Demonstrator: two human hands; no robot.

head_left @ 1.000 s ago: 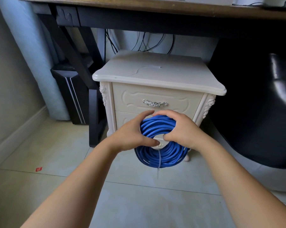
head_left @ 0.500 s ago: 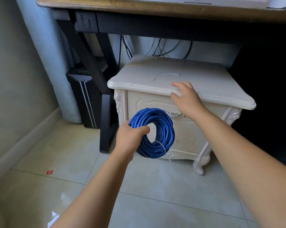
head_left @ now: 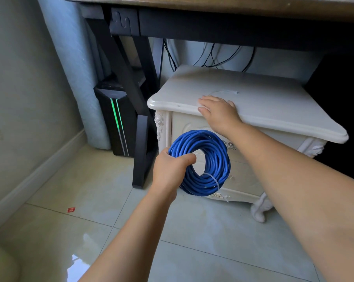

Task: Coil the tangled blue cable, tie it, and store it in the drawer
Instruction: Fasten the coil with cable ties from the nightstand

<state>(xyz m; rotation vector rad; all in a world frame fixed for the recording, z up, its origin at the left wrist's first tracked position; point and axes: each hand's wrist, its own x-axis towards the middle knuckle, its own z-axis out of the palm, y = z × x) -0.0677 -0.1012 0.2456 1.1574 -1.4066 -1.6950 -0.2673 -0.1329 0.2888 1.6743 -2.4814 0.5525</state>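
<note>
- A red scrap [head_left: 71, 209] lies on the tiled floor at left, and a black computer tower [head_left: 115, 119] with green light strips stands by the wall.
- The left hand [head_left: 170, 169] holds the coiled blue cable [head_left: 214, 145] upright before the closed top drawer [head_left: 187, 127], its grip curled round the coil's left side.
- A white tie [head_left: 213, 178] binds the coil's lower right.
- The right hand [head_left: 219, 110] lies flat on the front edge of the white bedside cabinet [head_left: 273, 110], its grip open and empty.

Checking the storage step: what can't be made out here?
Head view:
- Top drawer handle: mostly hidden by the right forearm and blue cable coil.
- Left hand fingertips: behind the coil.
- Red floor scrap: too small to identify.
- Desk: cut off by the upper edge.
</note>
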